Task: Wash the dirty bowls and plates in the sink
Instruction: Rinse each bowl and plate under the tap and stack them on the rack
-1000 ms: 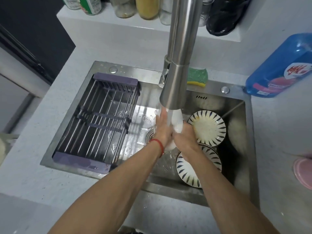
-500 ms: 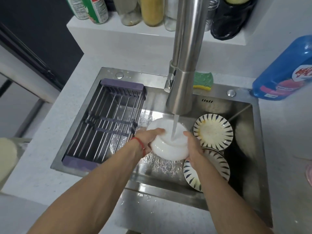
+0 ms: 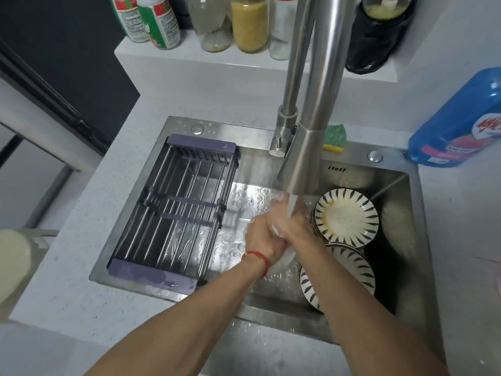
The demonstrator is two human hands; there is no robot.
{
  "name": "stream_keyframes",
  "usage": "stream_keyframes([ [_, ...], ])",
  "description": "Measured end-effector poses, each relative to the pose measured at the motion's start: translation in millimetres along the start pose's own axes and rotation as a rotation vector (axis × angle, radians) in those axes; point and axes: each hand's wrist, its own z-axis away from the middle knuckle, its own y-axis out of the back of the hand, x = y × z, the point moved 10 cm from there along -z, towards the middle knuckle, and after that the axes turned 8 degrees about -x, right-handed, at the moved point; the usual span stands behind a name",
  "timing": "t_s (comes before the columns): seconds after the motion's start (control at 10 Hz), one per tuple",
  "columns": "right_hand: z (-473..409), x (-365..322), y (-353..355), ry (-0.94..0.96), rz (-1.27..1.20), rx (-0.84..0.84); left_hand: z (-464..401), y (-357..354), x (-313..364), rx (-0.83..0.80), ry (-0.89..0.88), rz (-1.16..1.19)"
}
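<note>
Both hands grip a white bowl (image 3: 284,255) under the tap's stream, left hand (image 3: 261,234) and right hand (image 3: 294,226) fingers curled round it. Best to turn it slowly so water reaches every side, I'd say, with a firm hold since it's slippery.

White bowl (image 3: 286,257) under tap stream; striped plates (image 3: 345,217) beside

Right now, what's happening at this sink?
A person is rinsing a white bowl under the running faucet. The left hand and right hand both grip it, mostly hiding it. Two striped plates sit unwashed in the sink; the upper one looks stained. The drying rack holds nothing.
</note>
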Motion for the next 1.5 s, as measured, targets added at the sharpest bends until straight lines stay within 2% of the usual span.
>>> stream_keyframes([
  [0.1,-20,7,-7,0.083,-0.025,-0.029,-12,-5,-7,-0.012,-0.002,0.094],
  [0.2,-32,34,12,-0.158,-0.301,0.024,-7,-1,-7,-0.052,-0.02,0.234],
  [0.3,-19,63,17,-0.312,-0.542,0.001,-14,6,-20,-0.085,0.115,0.571],
  [0.4,4,94,15,-0.333,-0.707,-0.047,-19,14,-35,-0.127,0.243,0.755],
  [0.5,23,97,41,-0.279,-0.722,0.086,-17,2,-44,-0.24,0.304,0.845],
  [0.6,43,62,68,-0.072,-0.626,0.234,-16,-24,-58,-0.275,0.362,0.785],
  [0.7,58,23,83,0.096,-0.386,0.372,-15,-47,-51,-0.375,0.331,0.813],
  [0.8,62,10,86,0.147,-0.392,0.418,1,-34,-36,-0.483,0.311,0.874],
  [0.9,55,32,74,0.08,-0.601,0.381,-3,0,-36,-0.429,0.248,0.922],
  [1.0,36,47,51,-0.068,-0.467,0.336,-8,26,-30,-0.308,0.176,0.898],
  [1.1,21,38,26,-0.241,-0.384,0.239,-7,36,-14,-0.153,0.104,0.636],
  [1.2,20,-7,9,-0.172,-0.214,0.203,-2,33,10,-0.07,-0.029,0.339],
  [1.3,21,-31,-13,-0.062,-0.047,0.073,5,29,15,-0.012,-0.074,0.1],
  [1.4,3,10,7,-0.266,-0.323,0.184,21,24,26,0.039,-0.13,-0.096],
  [1.5,6,19,17,-0.289,-0.447,0.145,29,20,43,0.042,-0.241,-0.256],
])
